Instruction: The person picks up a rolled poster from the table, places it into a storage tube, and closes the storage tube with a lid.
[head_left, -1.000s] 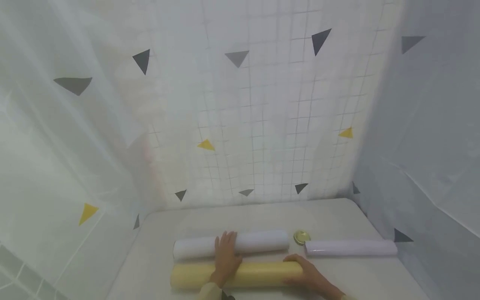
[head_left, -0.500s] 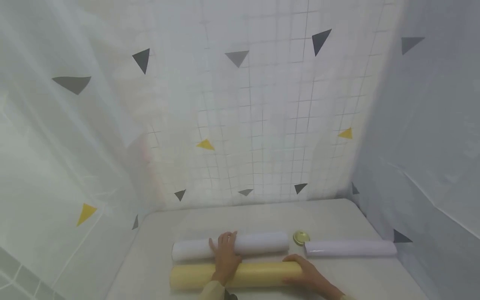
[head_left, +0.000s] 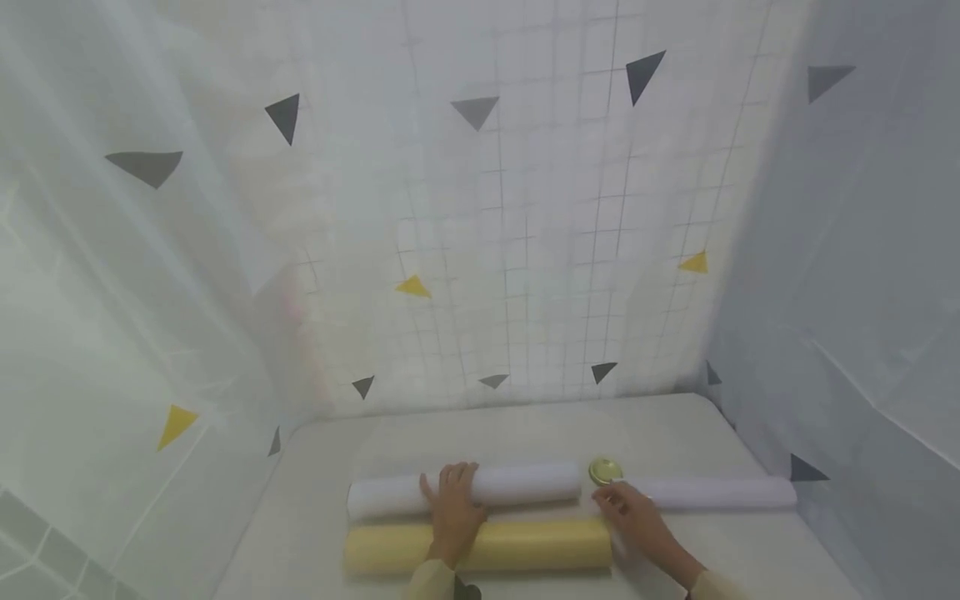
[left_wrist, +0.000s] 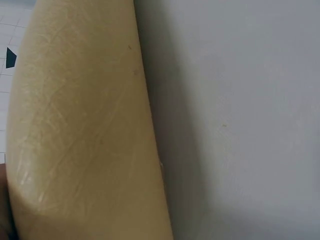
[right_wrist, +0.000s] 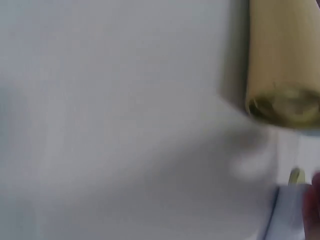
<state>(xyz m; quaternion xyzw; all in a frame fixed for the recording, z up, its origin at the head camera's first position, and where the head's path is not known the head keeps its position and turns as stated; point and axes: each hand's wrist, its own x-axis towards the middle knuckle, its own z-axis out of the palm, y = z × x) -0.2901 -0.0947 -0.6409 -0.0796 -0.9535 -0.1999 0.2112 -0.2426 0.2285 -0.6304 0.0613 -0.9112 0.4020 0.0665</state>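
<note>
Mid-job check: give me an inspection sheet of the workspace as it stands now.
Surface: pale table, bare toward the back.
Job's things: yellow roll lies nearest the person; white roll lies right behind it; a second white roll to the right.
Clutter: small gold lid between the two white rolls.
Hands: left hand rests across the white roll; right hand reaches by the gold lid, grip unclear.
Cables: nothing seen.
Surroundings: translucent sheeting with grey and yellow triangles, over a grid wall.
</note>
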